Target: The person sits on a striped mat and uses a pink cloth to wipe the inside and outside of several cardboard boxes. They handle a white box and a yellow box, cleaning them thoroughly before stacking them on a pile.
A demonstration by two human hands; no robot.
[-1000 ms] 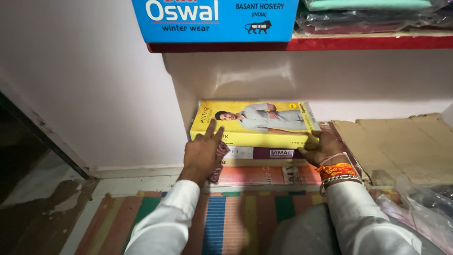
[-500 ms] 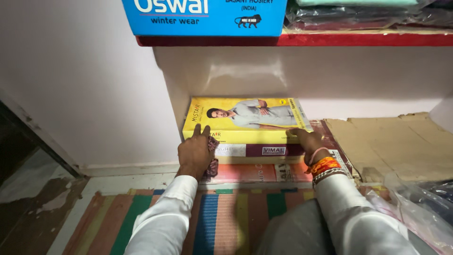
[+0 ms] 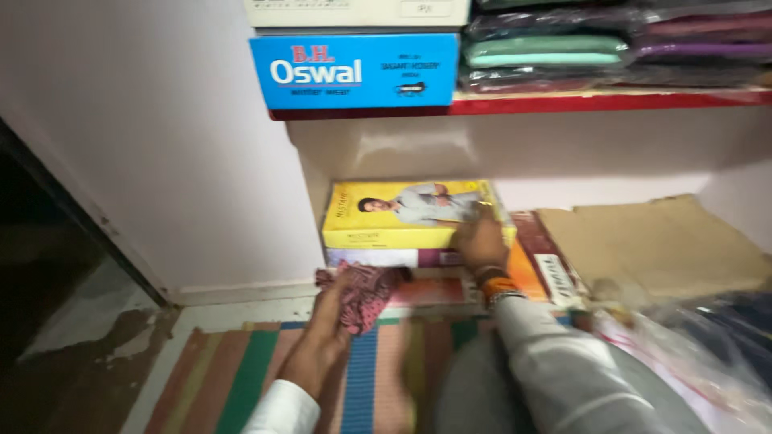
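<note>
1. Across the top of the frame we see a red shelf (image 3: 603,102) carrying a blue box (image 3: 354,71) on its side and, at upper right, folded garments in clear wrap (image 3: 611,40), stacked flat so that their edges face out.
2. At right of centre a flattened cardboard sheet (image 3: 651,241) lies on the floor beneath the shelf, beside the boxes.
3. In the centre a yellow shirt box (image 3: 402,213) sits on top of a low stack of flat boxes (image 3: 418,273) pushed back against the white wall (image 3: 161,137), which keeps the pile square.
4. At the bottom a striped mat (image 3: 241,370) covers the floor.
5. Our right hand (image 3: 481,241) rests on the yellow box's near right corner, fingers pressed flat rather than closed, apparently steadying it.
6. Our left hand (image 3: 326,341), lower centre, has its grip closed on a reddish patterned cloth (image 3: 366,291), which touches the front of the stack.
</note>
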